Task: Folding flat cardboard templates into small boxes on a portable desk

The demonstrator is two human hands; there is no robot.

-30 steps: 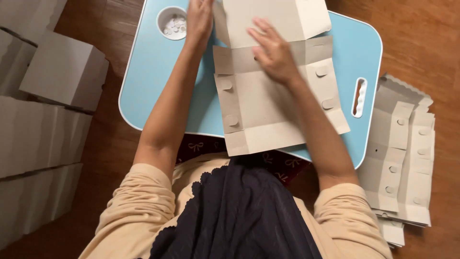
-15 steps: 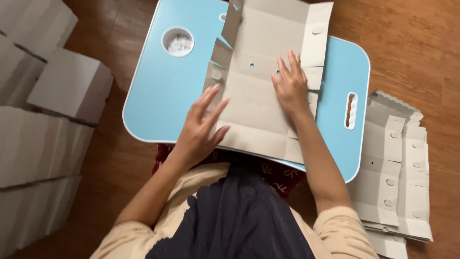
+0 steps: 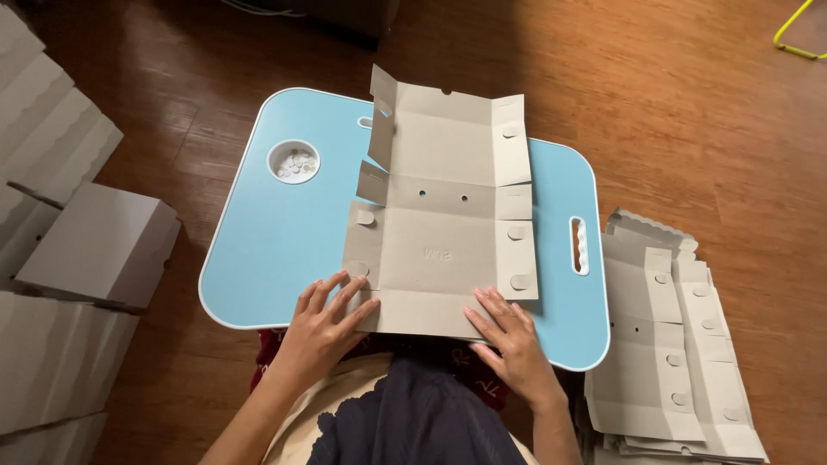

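Both hands, left hand [image 3: 323, 323] and right hand [image 3: 510, 337], flat and open on box blank [image 3: 439, 232]'s near edge; uneven pressure could crease it off its score lines.

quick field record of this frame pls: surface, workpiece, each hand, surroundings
surface: light blue rounded lap table on a wooden floor
workpiece: flat unfolded grey cardboard box blank, lying on the table, far-left flaps raised
left hand: fingers spread on the blank's near-left corner, no closed grip
right hand: flat on the blank's near-right edge
table cup recess: round white cup recess holding small cardboard discs
right of table: stack of flat grey blanks
left of table: assembled grey boxes
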